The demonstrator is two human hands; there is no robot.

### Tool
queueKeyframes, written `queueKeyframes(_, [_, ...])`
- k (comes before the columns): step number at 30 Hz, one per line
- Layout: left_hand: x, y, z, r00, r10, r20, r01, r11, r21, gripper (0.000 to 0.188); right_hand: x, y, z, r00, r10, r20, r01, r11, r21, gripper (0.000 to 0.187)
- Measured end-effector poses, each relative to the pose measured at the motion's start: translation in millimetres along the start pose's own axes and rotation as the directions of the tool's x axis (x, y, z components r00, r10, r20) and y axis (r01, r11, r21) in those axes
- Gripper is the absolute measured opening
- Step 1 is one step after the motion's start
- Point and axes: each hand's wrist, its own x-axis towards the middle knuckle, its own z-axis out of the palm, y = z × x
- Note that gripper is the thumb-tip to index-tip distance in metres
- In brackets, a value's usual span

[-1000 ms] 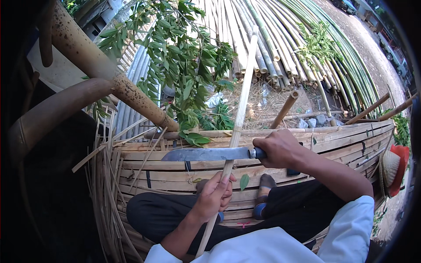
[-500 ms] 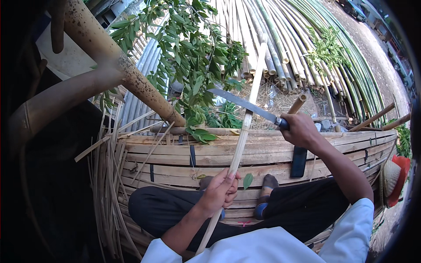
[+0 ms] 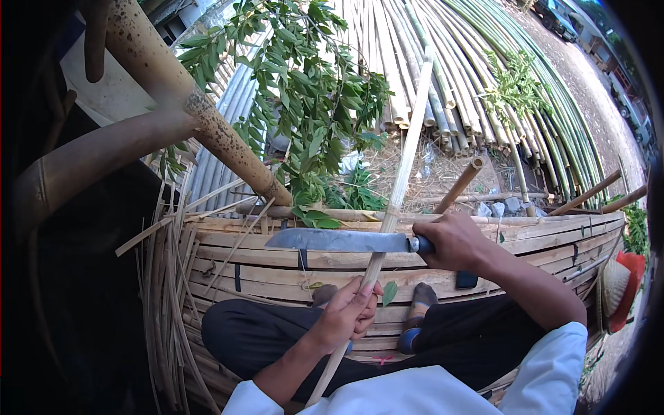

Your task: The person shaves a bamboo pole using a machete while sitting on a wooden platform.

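Observation:
My left hand (image 3: 348,312) is closed round a long, pale bamboo strip (image 3: 408,149), which slants from my lap up and away to the right. In my right hand (image 3: 453,242) is the dark handle of a large knife (image 3: 332,240). Its broad grey blade points left and crosses the strip a short way above my left hand. Whether the edge bites into the strip I cannot tell. My feet rest on a platform of wooden slats (image 3: 270,277), with a green leaf (image 3: 390,293) lying between them.
Thin split strips (image 3: 162,297) are heaped at my left. A thick bamboo post (image 3: 221,142) leans beside leafy branches (image 3: 318,104). Many bamboo poles (image 3: 477,76) lie beyond the platform. A dark phone (image 3: 466,279) lies near my right forearm; a straw hat with red (image 3: 620,290) sits far right.
The knife has come down along the strip toward my left hand, its blade turning nearly level. My right hand moved nearer and slightly left. The strip's far end tilted a little right.

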Motion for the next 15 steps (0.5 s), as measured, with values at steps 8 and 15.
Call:
queueKeyframes(8, [1.7,1.1,-5.2,0.998,-0.045,-0.041,0.039,0.99,-0.135,0.027,-3.1,30.0,-5.7,0.981,0.191,-0.047,-0.189,0.981,0.033,0.009])
queueKeyframes(15, [3.5,2.6,-10.8,0.997,-0.051,0.059,0.065,0.964,-0.26,0.025,4.8,21.9,-1.6,0.994,0.108,-0.027,-0.109,0.994,0.0,0.014])
